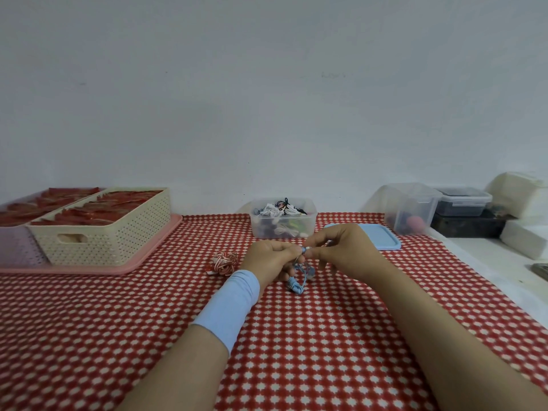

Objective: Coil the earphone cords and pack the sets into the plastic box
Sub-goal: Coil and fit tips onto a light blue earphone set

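Both hands meet over the middle of the red-and-white cloth. My left hand [271, 258] and my right hand [341, 250] pinch the upper end of a blue earphone set [296, 283], whose partly wound cord hangs below my fingers and touches the cloth. A red-and-white earphone set [224, 262] lies coiled on the cloth just left of my left hand. Behind my hands stands the clear plastic box [283, 218], open, with several coiled sets inside. Its blue lid [378, 235] lies flat to the right of it.
A cream woven basket [103, 232] with red packets sits on a pink tray [89, 266] at the left. Clear and dark containers [462, 203] and white blocks [525, 241] stand at the right, beyond the cloth's edge.
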Action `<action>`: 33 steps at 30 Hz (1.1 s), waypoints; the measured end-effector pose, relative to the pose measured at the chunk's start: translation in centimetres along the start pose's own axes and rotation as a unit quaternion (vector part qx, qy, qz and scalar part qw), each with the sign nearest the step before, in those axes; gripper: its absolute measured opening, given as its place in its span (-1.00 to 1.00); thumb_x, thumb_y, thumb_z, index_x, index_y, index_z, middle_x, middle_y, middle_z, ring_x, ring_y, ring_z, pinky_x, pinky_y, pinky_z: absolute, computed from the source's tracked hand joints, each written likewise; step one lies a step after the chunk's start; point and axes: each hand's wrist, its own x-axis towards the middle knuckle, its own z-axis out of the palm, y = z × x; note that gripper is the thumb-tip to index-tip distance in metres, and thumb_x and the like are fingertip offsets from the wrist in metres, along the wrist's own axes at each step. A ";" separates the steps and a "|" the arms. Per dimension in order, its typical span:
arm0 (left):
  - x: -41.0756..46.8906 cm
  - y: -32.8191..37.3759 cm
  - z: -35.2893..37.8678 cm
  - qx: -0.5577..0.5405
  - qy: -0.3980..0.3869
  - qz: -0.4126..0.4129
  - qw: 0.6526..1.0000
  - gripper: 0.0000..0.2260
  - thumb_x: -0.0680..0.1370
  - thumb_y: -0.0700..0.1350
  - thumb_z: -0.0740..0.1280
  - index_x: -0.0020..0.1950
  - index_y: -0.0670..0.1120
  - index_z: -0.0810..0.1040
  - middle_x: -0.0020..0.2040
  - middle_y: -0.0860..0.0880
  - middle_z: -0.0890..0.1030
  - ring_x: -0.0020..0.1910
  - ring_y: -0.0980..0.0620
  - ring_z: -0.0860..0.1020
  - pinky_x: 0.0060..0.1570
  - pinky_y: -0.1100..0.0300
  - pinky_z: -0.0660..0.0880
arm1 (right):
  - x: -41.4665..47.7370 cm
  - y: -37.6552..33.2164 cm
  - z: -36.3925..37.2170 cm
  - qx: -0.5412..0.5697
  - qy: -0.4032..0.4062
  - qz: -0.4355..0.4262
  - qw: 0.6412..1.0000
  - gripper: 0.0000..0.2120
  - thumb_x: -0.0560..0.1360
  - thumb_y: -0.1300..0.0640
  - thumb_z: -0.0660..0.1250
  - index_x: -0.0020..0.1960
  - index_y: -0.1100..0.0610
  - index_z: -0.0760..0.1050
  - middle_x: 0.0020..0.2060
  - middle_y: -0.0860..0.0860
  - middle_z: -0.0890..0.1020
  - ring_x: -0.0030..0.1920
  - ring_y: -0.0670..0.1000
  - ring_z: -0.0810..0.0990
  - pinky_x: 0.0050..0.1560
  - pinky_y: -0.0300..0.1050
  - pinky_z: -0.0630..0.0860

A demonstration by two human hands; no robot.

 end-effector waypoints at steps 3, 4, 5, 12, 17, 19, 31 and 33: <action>-0.1 -0.1 0.0 -0.048 -0.006 -0.017 0.999 -0.90 0.54 -0.18 0.41 -0.03 -0.18 0.69 -0.20 -0.09 0.70 -0.40 0.05 0.52 -0.41 0.26 0.48 | -0.1 -0.3 0.0 -0.005 -0.005 0.005 1.000 -0.91 0.41 0.22 0.56 -0.09 0.10 0.75 -0.24 -0.09 0.74 -0.30 0.08 0.67 -0.28 -0.20 0.61; -0.1 0.0 0.0 -0.062 -0.013 -0.017 0.998 -0.89 0.54 -0.18 0.41 0.01 -0.19 0.69 -0.19 -0.10 0.69 -0.39 0.06 0.52 -0.39 0.26 0.49 | -0.2 -0.5 0.0 0.009 -0.011 0.010 1.000 -0.92 0.43 0.21 0.55 -0.08 0.10 0.75 -0.23 -0.06 0.75 -0.31 0.05 0.67 -0.31 -0.19 0.59; -0.2 0.0 -0.1 -0.067 -0.021 -0.012 0.997 -0.87 0.55 -0.18 0.41 0.04 -0.19 0.68 -0.19 -0.09 0.69 -0.39 0.08 0.53 -0.38 0.27 0.50 | -0.3 -0.7 -0.1 0.036 -0.017 0.018 0.999 -0.94 0.46 0.20 0.52 -0.07 0.11 0.74 -0.21 -0.01 0.75 -0.30 0.06 0.67 -0.34 -0.16 0.55; -0.4 0.1 -0.5 -0.074 -0.058 0.009 0.996 -0.90 0.56 -0.21 0.38 0.02 -0.15 0.68 -0.24 -0.02 0.67 -0.39 0.15 0.52 -0.32 0.30 0.50 | -0.7 -0.7 -0.6 0.190 -0.062 0.124 0.972 -0.84 0.52 0.21 0.43 0.09 0.16 0.70 -0.09 0.25 0.70 -0.26 0.01 0.64 -0.32 -0.15 0.48; -0.4 -0.1 -0.6 -0.042 -0.078 0.021 0.996 -0.91 0.55 -0.24 0.38 -0.03 -0.14 0.69 -0.26 -0.03 0.67 -0.38 0.14 0.52 -0.28 0.28 0.51 | -0.7 -0.5 -0.4 0.201 -0.105 0.170 0.959 -0.87 0.53 0.20 0.41 0.02 0.17 0.71 -0.18 0.12 0.70 -0.27 -0.04 0.63 -0.38 -0.21 0.47; -0.4 -0.2 -0.8 -0.033 -0.085 0.022 0.996 -0.91 0.55 -0.24 0.38 -0.05 -0.13 0.69 -0.25 -0.03 0.68 -0.36 0.14 0.52 -0.25 0.27 0.51 | -0.7 -0.5 -0.5 0.196 -0.121 0.177 0.957 -0.87 0.54 0.20 0.40 0.02 0.16 0.71 -0.21 0.08 0.70 -0.26 -0.06 0.63 -0.38 -0.23 0.47; -0.9 0.3 -1.0 -0.059 -0.135 -0.013 0.989 -0.90 0.56 -0.28 0.34 -0.06 -0.19 0.66 -0.29 -0.03 0.65 -0.41 0.15 0.50 -0.34 0.34 0.50 | -0.7 -0.3 -0.8 0.168 -0.153 0.144 0.963 -0.91 0.51 0.18 0.42 -0.09 0.12 0.72 -0.27 0.05 0.70 -0.30 -0.07 0.61 -0.35 -0.21 0.47; -0.7 0.1 -1.1 -0.066 -0.126 -0.013 0.990 -0.90 0.57 -0.28 0.34 -0.02 -0.19 0.66 -0.28 -0.03 0.65 -0.40 0.15 0.51 -0.34 0.33 0.50 | -0.6 -0.3 -0.6 0.173 -0.140 0.142 0.965 -0.89 0.51 0.18 0.43 -0.03 0.16 0.71 -0.24 0.07 0.70 -0.29 -0.06 0.61 -0.35 -0.20 0.47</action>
